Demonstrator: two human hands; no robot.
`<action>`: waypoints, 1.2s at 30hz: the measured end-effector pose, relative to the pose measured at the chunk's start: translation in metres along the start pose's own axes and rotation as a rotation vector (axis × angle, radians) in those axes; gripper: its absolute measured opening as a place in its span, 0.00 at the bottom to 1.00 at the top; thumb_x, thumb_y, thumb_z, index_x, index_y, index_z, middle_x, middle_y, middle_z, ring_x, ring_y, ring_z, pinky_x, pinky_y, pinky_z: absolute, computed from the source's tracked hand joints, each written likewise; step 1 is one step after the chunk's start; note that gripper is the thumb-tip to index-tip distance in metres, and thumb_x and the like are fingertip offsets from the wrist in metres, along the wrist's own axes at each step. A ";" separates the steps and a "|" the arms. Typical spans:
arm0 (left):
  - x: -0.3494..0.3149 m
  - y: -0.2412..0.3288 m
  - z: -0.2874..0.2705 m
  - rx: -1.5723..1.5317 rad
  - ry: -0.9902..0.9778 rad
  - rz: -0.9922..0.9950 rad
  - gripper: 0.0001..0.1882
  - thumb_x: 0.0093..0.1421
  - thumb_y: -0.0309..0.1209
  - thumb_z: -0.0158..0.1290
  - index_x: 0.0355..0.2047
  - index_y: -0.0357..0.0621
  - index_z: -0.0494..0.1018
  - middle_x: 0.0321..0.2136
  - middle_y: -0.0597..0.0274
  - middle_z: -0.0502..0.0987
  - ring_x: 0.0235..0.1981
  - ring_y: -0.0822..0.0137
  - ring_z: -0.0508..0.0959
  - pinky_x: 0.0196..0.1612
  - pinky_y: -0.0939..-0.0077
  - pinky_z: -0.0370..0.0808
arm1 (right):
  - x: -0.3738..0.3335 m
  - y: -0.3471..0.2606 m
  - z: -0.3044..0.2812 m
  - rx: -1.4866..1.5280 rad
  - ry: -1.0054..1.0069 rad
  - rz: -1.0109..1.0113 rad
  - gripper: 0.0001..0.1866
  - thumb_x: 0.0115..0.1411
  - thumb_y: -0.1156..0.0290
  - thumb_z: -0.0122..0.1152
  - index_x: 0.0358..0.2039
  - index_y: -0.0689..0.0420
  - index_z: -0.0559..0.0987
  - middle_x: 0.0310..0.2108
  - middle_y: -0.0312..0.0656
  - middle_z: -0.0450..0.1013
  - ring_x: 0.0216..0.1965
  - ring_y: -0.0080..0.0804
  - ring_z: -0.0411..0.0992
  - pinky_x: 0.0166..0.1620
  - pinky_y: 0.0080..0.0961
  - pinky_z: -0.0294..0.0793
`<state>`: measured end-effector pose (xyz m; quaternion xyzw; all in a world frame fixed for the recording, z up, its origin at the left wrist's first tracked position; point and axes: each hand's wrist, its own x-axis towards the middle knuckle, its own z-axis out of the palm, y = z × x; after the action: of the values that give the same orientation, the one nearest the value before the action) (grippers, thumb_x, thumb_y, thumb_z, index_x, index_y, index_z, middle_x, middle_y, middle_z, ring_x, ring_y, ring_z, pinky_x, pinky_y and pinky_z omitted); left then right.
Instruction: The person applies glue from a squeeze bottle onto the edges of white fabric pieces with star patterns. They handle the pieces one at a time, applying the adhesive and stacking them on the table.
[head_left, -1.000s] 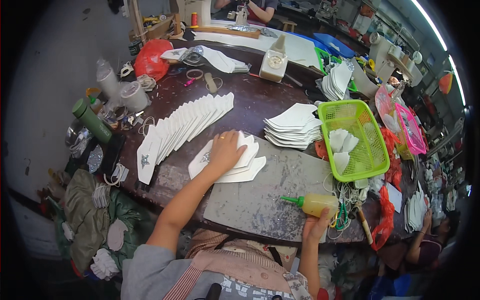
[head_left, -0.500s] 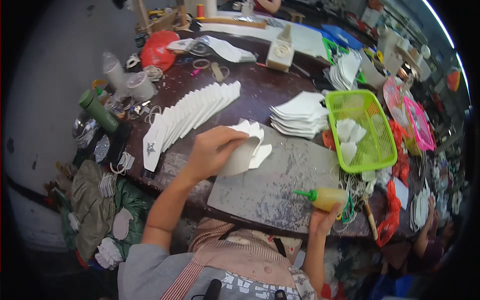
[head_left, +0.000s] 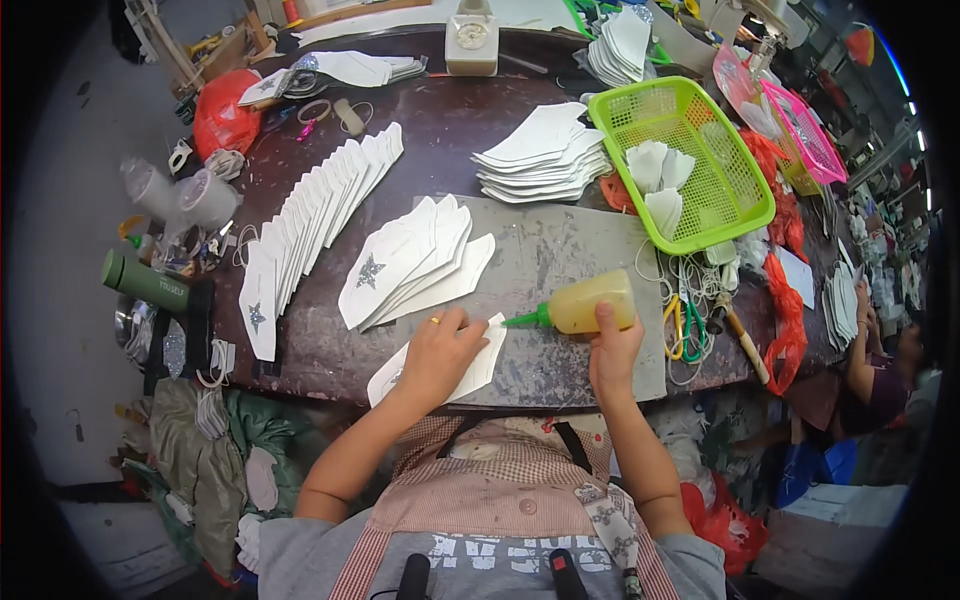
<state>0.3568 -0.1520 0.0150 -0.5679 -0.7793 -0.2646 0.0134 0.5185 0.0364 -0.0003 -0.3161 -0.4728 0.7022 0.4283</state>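
Right hand [head_left: 615,355]: fingers wrapped around a squeeze bottle [head_left: 590,303] of yellowish liquid, tilted, green nozzle pointing left. Nozzle tip is at the upper right end of a white cut piece [head_left: 483,370]; contact cannot be confirmed.

Left hand [head_left: 440,358]: laid over that piece, fingers bent; whether it also pinches the piece cannot be told. The piece lies by the near edge of the table [head_left: 440,115], toward the near left corner of a grey board [head_left: 560,240].

Just beyond, a small fanned pile [head_left: 400,265] overlaps the board's left edge; its top piece bears a glittery star. Left of this, a long overlapping row [head_left: 320,200] of similar pieces slants from the near left toward the far edge. A neat stack [head_left: 540,150] sits at the board's far edge.

A green basket [head_left: 690,250] overlaps the board's far right corner; scissors [head_left: 690,340] lie beside its right edge.
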 end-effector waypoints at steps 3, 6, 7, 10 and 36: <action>0.000 -0.001 0.002 -0.051 0.050 0.003 0.12 0.53 0.31 0.61 0.39 0.47 0.78 0.32 0.60 0.70 0.34 0.59 0.73 0.35 0.64 0.71 | 0.008 0.004 0.006 -0.059 -0.003 0.005 0.22 0.59 0.64 0.69 0.47 0.64 0.73 0.40 0.38 0.73 0.40 0.24 0.71 0.45 0.23 0.71; -0.001 0.000 0.001 -0.062 0.067 -0.002 0.11 0.53 0.31 0.61 0.38 0.46 0.79 0.32 0.61 0.70 0.33 0.60 0.73 0.35 0.65 0.71 | 0.008 0.007 0.009 -0.079 -0.001 0.005 0.22 0.58 0.64 0.69 0.47 0.64 0.74 0.40 0.38 0.73 0.40 0.24 0.71 0.45 0.23 0.71; -0.001 0.000 0.001 -0.061 0.070 -0.003 0.11 0.53 0.31 0.61 0.38 0.46 0.79 0.31 0.61 0.70 0.33 0.60 0.73 0.35 0.65 0.71 | 0.008 0.007 0.010 -0.077 0.003 -0.001 0.22 0.58 0.64 0.69 0.47 0.65 0.74 0.40 0.38 0.74 0.40 0.24 0.71 0.45 0.23 0.72; -0.002 -0.001 0.002 -0.068 0.071 -0.006 0.11 0.54 0.31 0.61 0.38 0.46 0.78 0.32 0.61 0.70 0.34 0.59 0.73 0.36 0.64 0.71 | 0.007 0.005 0.011 -0.072 0.015 0.004 0.23 0.58 0.64 0.69 0.47 0.65 0.74 0.39 0.38 0.74 0.40 0.24 0.71 0.46 0.23 0.72; -0.002 0.000 -0.001 -0.077 0.082 -0.004 0.12 0.54 0.31 0.61 0.39 0.46 0.78 0.32 0.60 0.70 0.34 0.59 0.73 0.37 0.64 0.70 | -0.045 -0.004 -0.007 -0.171 -0.053 0.079 0.25 0.56 0.64 0.71 0.48 0.64 0.73 0.39 0.38 0.74 0.41 0.24 0.71 0.46 0.23 0.71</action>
<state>0.3575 -0.1538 0.0150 -0.5552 -0.7685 -0.3173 0.0228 0.5451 -0.0002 0.0028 -0.3513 -0.5293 0.6837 0.3592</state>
